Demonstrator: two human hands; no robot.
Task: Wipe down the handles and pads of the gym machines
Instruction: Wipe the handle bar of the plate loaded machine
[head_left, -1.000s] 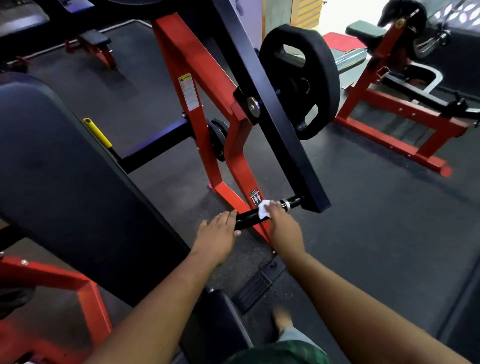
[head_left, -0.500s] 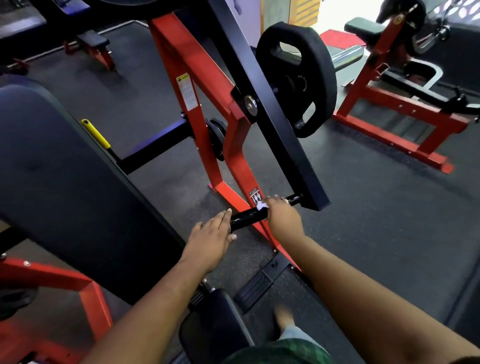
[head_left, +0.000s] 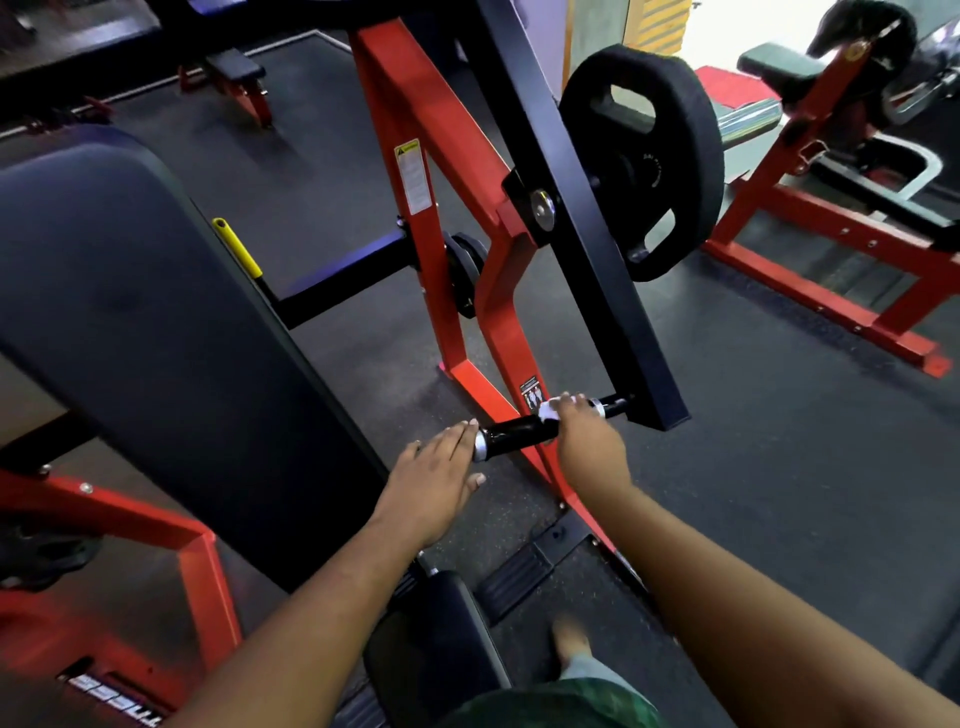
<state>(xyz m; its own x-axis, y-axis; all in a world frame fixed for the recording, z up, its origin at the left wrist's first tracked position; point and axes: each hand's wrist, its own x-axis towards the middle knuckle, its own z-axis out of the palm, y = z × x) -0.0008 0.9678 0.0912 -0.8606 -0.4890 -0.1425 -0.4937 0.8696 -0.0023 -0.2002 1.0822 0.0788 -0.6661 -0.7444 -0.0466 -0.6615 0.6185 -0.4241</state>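
A short black handle (head_left: 514, 434) sticks out from the lower end of the machine's black lever arm (head_left: 587, 249). My right hand (head_left: 589, 447) is wrapped over the handle's far half with a small white cloth (head_left: 551, 408) under its fingers. My left hand (head_left: 439, 478) lies flat, fingers together and stretched, with its fingertips against the handle's chrome near end. A large black back pad (head_left: 156, 332) fills the left side. A small black seat pad (head_left: 436, 639) sits below, between my arms.
The red machine frame (head_left: 415, 130) rises behind the handle, and a black weight plate (head_left: 649, 161) hangs on the lever arm. A yellow-tipped lever (head_left: 236, 247) stands beside the back pad. Another red bench machine (head_left: 831, 249) stands at the right on dark rubber floor.
My right hand with the cloth has slid along the handle toward the lever arm, so more bare black grip shows. My left hand stays at the near end.
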